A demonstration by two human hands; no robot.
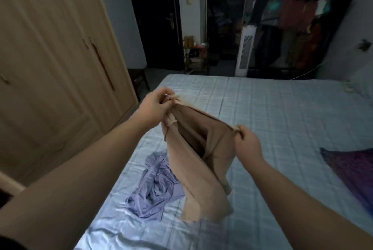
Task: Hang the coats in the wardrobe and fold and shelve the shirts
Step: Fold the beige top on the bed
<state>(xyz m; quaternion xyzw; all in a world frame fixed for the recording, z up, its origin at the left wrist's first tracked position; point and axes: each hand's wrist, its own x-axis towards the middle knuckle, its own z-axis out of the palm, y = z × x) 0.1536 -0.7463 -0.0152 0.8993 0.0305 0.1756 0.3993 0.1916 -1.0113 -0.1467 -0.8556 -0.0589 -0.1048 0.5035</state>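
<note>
A tan shirt point(199, 161) hangs in the air over the bed, held by its top edge. My left hand point(155, 106) is shut on a bunched corner of it at the upper left. My right hand point(247, 140) pinches the other end of that edge, lower and to the right. The shirt's lower part droops down and touches the bed. A crumpled lilac shirt point(155, 187) lies on the bed just left of the tan one. The wooden wardrobe point(52, 64) stands at the left with its doors closed.
The bed point(272, 112) has a pale blue checked cover. A purple patterned cloth point(351, 167) lies at its right edge. Beyond the bed stand a white tower fan point(245, 50), a rack of dark hanging clothes point(298, 34), a small shelf point(194, 56) and a dark door point(159, 17).
</note>
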